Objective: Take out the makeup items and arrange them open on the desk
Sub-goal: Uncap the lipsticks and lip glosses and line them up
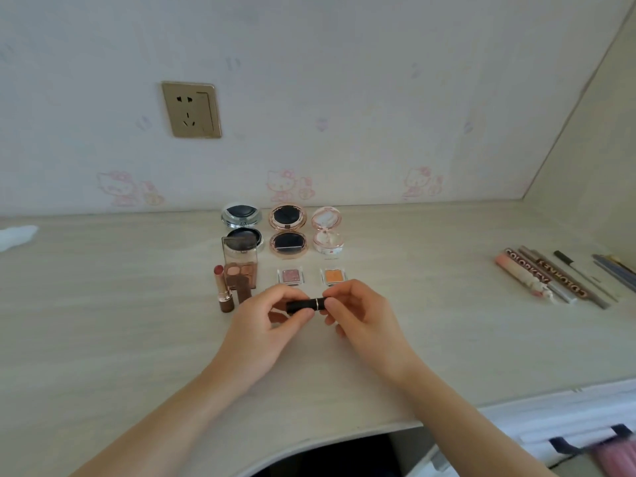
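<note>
Both hands hold a black lipstick tube (306,305) with a gold band, level above the desk (103,321). My left hand (272,321) grips its left end and my right hand (358,315) pinches its right end. The tube is closed. Behind it stand an open red lipstick (222,287) with its brown cap (243,290), an open eyeshadow palette (240,266), three open round compacts: silver (242,225), rose-gold (288,230), pink (327,232). Two small single eyeshadow pans lie nearer, pink (289,275) and orange (333,276).
A row of lip glosses and pencils (557,277) lies at the right of the desk. A white tissue (17,235) sits at the far left. A wall socket (191,110) is above. A bag (605,449) is at the lower right, below the desk edge.
</note>
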Tool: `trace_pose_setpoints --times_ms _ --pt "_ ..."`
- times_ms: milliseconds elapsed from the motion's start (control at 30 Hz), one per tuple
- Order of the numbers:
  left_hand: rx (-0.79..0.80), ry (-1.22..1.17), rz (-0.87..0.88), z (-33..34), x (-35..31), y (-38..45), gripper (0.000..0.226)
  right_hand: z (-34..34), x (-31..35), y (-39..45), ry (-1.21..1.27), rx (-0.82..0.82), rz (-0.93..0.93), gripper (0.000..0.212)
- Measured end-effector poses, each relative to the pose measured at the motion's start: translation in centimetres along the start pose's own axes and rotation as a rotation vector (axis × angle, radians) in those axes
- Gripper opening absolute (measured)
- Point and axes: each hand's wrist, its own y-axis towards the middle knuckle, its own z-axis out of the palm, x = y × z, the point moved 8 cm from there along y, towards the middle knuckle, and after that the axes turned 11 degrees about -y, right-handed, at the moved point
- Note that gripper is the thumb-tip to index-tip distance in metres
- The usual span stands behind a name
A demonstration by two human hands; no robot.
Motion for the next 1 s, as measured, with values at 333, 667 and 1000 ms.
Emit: trace_pose_setpoints --times_ms 333,667,1000 --pt "-0.028 -0.283 -0.067 -0.3 0.6 -0.5 0.008 1.4 0.2 -0.9 -0.123 0.025 -0.074 0.007" --pt "0.036 0.01 0.089 0.2 -0.8 -1.0 0.011 0.6 0.8 -1.2 -0.072 -0.033 -0.113 0.016" --pt "0.115 0.419 0.251 0.7 -2.0 -1.4 0.014 0.9 0.5 -1.2 -0.151 -0.036 -0.112 0.016"
